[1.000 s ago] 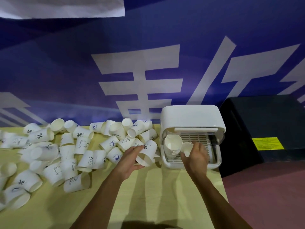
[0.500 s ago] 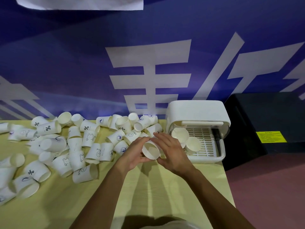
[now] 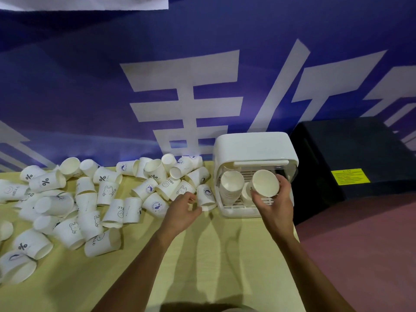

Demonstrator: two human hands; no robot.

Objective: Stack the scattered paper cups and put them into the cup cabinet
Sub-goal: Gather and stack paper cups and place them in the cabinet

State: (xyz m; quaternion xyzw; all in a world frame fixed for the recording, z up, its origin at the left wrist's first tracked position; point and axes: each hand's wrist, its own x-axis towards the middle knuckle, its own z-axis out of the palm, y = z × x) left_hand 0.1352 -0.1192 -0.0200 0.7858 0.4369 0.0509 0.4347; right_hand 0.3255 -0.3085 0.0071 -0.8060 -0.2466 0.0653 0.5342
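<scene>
Just left of the cabinet (image 3: 254,147), the left hand (image 3: 182,210) curls against a fallen cup (image 3: 206,197) — a real grip can't be confirmed. At the cabinet's mouth the right hand (image 3: 273,203) grips a tilted cup (image 3: 264,183); pushed in off-centre, it could topple the stack (image 3: 231,185) inside. Farther left, loose cups (image 3: 90,199) read "HELLO" and "%".

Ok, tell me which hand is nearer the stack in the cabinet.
Right hand: holds a cup just right of the stack; left hand is at a loose cup outside the cabinet.

White cups (image 3: 108,192) scattered on sides; stack (image 3: 231,186) inside open white cabinet (image 3: 254,145).
</scene>
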